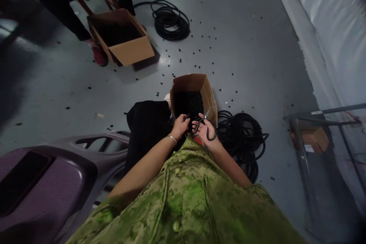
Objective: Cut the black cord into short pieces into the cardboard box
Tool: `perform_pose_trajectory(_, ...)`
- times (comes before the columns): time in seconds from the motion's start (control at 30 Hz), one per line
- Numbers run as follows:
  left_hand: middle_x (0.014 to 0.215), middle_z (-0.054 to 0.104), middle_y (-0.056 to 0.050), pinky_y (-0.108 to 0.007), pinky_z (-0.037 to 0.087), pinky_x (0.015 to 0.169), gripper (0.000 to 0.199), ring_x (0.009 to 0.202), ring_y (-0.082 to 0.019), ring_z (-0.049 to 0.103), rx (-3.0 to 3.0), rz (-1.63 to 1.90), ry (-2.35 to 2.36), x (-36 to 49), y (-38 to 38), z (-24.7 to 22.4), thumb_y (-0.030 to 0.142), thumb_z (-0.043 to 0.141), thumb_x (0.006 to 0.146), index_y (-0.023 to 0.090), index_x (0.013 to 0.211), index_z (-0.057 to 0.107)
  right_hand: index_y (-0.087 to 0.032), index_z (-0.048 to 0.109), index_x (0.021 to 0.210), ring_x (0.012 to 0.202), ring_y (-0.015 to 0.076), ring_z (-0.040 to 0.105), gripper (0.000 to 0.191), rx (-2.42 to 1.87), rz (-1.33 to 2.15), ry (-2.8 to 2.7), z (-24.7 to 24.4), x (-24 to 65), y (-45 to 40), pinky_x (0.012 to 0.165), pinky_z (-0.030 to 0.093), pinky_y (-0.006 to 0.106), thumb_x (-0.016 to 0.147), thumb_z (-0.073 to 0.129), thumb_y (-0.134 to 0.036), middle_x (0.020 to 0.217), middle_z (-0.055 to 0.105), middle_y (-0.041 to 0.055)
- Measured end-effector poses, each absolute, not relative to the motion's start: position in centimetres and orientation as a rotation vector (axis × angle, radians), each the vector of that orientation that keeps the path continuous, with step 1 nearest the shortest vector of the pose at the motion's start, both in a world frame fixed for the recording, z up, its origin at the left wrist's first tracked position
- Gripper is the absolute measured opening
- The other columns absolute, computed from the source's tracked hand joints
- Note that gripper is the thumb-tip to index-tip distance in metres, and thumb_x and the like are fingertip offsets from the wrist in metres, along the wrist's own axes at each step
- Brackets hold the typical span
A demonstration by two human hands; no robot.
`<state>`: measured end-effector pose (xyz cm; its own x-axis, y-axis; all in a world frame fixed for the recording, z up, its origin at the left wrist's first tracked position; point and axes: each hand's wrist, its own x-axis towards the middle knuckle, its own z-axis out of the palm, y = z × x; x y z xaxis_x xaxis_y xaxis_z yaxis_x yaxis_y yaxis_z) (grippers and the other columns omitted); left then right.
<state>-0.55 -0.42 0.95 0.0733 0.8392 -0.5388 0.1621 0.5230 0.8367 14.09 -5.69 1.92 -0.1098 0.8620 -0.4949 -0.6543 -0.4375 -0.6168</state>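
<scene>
L hand [178,126]: fingertips clamped on small blk piece [187,116], over near side of open ctn [211,101]. R hand [208,132]: palm up, fingers apart, scissors [206,116] lying across palm, blades pointing fwd. Ctn contains blk bits [196,101]. Blk tubing coils [243,129] on flr [263,65], just R of ctn. 2nd ctn [133,50] fwd-L, beside co-worker's shoe [100,55].

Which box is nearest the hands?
The middle box, with the left hand and right hand at its near side; the upper-left box and far-right box stand farther off.
</scene>
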Motion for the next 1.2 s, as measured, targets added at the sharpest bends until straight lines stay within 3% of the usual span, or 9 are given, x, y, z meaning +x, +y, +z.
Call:
perform_pose_trajectory(0.23, 0.053, 0.045, 0.009, -0.019, 0.029, 0.043, 0.016, 0.039, -0.006, 0.038, 0.916, 0.671, 1.388, -0.3, -0.5, 1.1, 0.031, 0.061, 0.088, 0.016, 0.093, 0.055, -0.027, 0.052, 0.131, 0.085, 0.0202, 0.069, 0.049, -1.086, 1.598, -0.301, 2.6, 13.3, -5.5, 0.081, 0.057, 0.039, 0.086, 0.062, -0.045, 0.092, 0.073, 0.0036)
perform_pose_trajectory(0.5, 0.062, 0.053, 0.006, -0.019, 0.031, 0.045, 0.036, 0.045, -0.006, 0.042, 0.988, 0.702, 1.249, -0.3, -0.8, 1.9, 0.047, 0.069, 0.083, 0.015, 0.097, 0.058, -0.028, 0.052, 0.124, 0.104, 0.0211, 0.068, 0.039, -1.135, 1.481, -0.338, 3.5, 12.4, -5.3, 0.092, 0.055, 0.041, 0.089, 0.057, -0.045, 0.105, 0.073, 0.0057)
perform_pose_trajectory(0.73, 0.081, 0.064, -0.001, -0.023, 0.044, 0.066, 0.027, 0.074, -0.014, 0.056, 1.133, 0.775, 1.252, -0.5, -0.8, 1.3, 0.036, 0.071, 0.077, 0.016, 0.092, 0.06, -0.027, 0.052, 0.123, 0.104, 0.0217, 0.069, 0.037, -1.157, 1.506, -0.373, 4.8, 11.6, -5.4, 0.094, 0.053, 0.041, 0.089, 0.055, -0.043, 0.106, 0.074, 0.006)
perform_pose_trajectory(1.0, 0.087, 0.065, -0.002, -0.024, 0.044, 0.074, 0.022, 0.08, -0.014, 0.057, 1.151, 0.789, 1.201, -0.3, -0.9, 2.0, 0.025, 0.065, 0.076, 0.016, 0.096, 0.06, -0.029, 0.052, 0.123, 0.103, 0.0228, 0.071, 0.037, -1.163, 1.51, -0.431, 5.8, 12.0, -5.5, 0.095, 0.053, 0.043, 0.09, 0.054, -0.044, 0.111, 0.075, 0.0058)
perform_pose_trajectory(1.2, 0.081, 0.064, -0.001, -0.025, 0.044, 0.068, 0.03, 0.075, -0.015, 0.057, 1.143, 0.772, 1.27, -0.5, -0.9, 2.0, 0.038, 0.069, 0.079, 0.016, 0.096, 0.061, -0.026, 0.055, 0.122, 0.106, 0.0233, 0.07, 0.039, -1.182, 1.505, -0.425, 5.5, 11.4, -5.6, 0.092, 0.056, 0.04, 0.087, 0.062, -0.042, 0.11, 0.074, 0.0063)
